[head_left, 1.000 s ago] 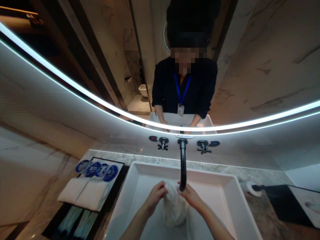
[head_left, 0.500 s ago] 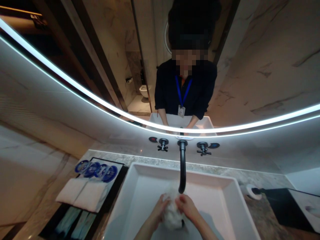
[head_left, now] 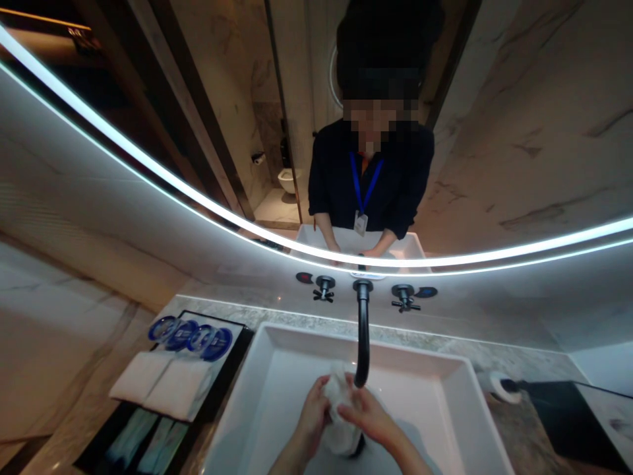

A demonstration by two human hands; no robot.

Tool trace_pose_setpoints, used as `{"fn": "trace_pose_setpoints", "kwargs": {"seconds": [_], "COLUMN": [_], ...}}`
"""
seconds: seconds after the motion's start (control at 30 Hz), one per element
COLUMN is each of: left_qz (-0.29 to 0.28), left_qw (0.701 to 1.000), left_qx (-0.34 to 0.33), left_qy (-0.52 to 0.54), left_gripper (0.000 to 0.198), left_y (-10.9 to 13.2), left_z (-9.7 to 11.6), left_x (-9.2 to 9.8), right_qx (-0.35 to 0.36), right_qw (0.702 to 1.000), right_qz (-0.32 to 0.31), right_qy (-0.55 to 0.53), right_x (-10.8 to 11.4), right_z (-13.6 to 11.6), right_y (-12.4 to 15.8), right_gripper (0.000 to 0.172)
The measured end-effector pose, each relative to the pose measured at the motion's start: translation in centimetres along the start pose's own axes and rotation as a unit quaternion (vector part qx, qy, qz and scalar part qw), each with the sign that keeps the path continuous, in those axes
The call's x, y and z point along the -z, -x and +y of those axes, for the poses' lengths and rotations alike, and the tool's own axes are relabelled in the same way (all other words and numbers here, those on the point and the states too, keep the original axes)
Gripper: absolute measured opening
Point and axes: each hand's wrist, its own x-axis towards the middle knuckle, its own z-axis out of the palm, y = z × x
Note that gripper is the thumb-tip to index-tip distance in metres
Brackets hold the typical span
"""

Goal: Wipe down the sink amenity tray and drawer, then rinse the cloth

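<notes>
A crumpled white cloth [head_left: 341, 422] hangs between my two hands over the white basin [head_left: 425, 389], close by the end of the black faucet spout [head_left: 362, 330]. My left hand [head_left: 312, 409] is closed around its left side. From the right, my right hand [head_left: 370, 412] grips it with the thumb laid across the front. Part of the cloth is smeared by motion, and its lower end hangs near the dark drain [head_left: 357, 447]. Whether water runs from the spout I cannot tell.
Cross-shaped handles, one on the left [head_left: 324, 289] and one on the right [head_left: 405, 297], flank the spout on the wall. A black tray [head_left: 242, 349] with folded white towels [head_left: 163, 382] and blue round packets [head_left: 190, 335] stands left. A black box [head_left: 568, 415] lies right. A lit mirror [head_left: 534, 132] hangs above.
Both hands have shifted slightly, and the right thumb now lies over the front of the cloth. The cloth's top is bunched higher between the hands. The view has tilted a little.
</notes>
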Motion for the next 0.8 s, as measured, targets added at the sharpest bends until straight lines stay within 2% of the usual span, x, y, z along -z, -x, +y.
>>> {"fn": "trace_pose_setpoints", "kwargs": {"seconds": [0.07,0.13,0.2,0.27,0.37,0.4,0.47,0.57,0.6,0.7,0.73,0.8], "left_qz": [-0.045,-0.076,-0.073,-0.062,-0.094,-0.099,-0.086,-0.024,0.0,0.056,0.053,0.012], "left_qw": [0.999,0.989,0.967,0.951,0.941,0.942,0.946,0.952,0.953,0.958,0.968,0.988], "left_qx": [0.017,0.021,-0.024,-0.093,-0.158,-0.153,-0.117,-0.061,-0.049,0.006,0.033,0.08], "left_qy": [-0.016,-0.126,-0.243,-0.287,-0.283,-0.283,-0.289,-0.3,-0.3,-0.282,-0.245,-0.135], "left_gripper": [0.05,0.047,0.046,0.051,0.074,0.079,0.076,0.058,0.056,0.066,0.069,0.068], "left_y": [-0.3,-1.0,-2.0,-3.0,-4.5,-4.9,-5.5,-6.0,-5.9,-4.8,-4.4,-3.5], "left_z": [1.8,3.6,4.9,5.1,3.8,3.2,2.0,0.7,0.3,-1.0,-1.3,-1.7], "left_x": [-1.1,-2.0,-2.7,-3.2,-3.1,-2.7,-1.5,0.7,1.2,1.4,1.1,0.2], "right_qx": [0.015,-0.022,-0.065,-0.047,0.015,0.027,0.014,-0.088,-0.115,-0.148,-0.148,-0.131], "right_qw": [0.999,0.991,0.968,0.95,0.956,0.957,0.955,0.951,0.954,0.962,0.961,0.964], "right_qz": [-0.007,0.022,0.057,0.066,0.07,0.071,0.056,-0.012,-0.012,0.075,0.103,0.111], "right_qy": [0.036,0.129,0.237,0.303,0.286,0.279,0.292,0.297,0.276,0.218,0.211,0.204], "right_x": [0.9,2.0,2.8,3.1,2.9,2.9,3.3,4.3,4.5,3.9,3.2,1.2], "right_z": [-0.8,-1.8,-3.1,-4.2,-4.9,-4.8,-3.8,-1.1,-0.1,2.0,2.3,1.9], "right_y": [0.1,0.0,-0.1,-0.2,-0.1,0.1,0.5,1.0,1.0,0.5,0.2,-0.3], "right_gripper": [0.08,0.073,0.066,0.065,0.069,0.072,0.077,0.077,0.077,0.089,0.088,0.069]}}
